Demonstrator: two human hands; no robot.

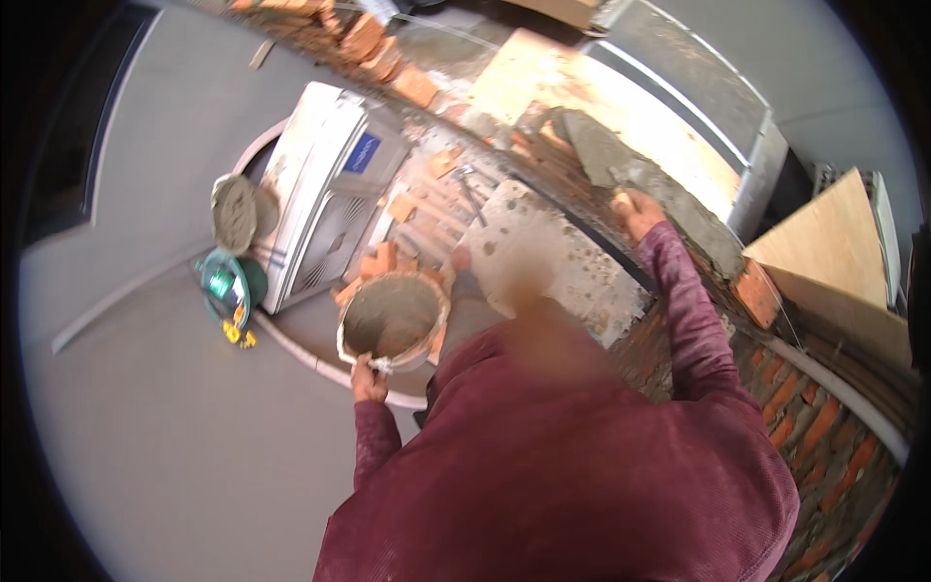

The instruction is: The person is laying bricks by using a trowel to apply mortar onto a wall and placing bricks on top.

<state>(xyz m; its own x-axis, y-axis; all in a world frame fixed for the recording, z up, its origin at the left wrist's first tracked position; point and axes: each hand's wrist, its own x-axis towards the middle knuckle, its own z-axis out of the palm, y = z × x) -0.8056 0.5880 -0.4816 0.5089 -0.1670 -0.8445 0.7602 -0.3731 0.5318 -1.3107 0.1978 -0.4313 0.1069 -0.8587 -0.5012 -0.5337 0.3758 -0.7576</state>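
Note:
My left hand is closed on the near rim of a bucket, where a whitish scrap hangs. Grey mortar coats or fills the inside of this bucket. Over to the right, my right hand grips the handle of a trowel above the brick wall. Its blade looks grey and mortar-covered, and points away from me. A bed of wet mortar runs along the wall top beside my right hand and wrist.
A white air-conditioner unit stands left of several loose bricks. Beside it are a second mortar bucket and a green container with yellow items. A hammer-like tool lies near a spattered board. Plywood leans at right.

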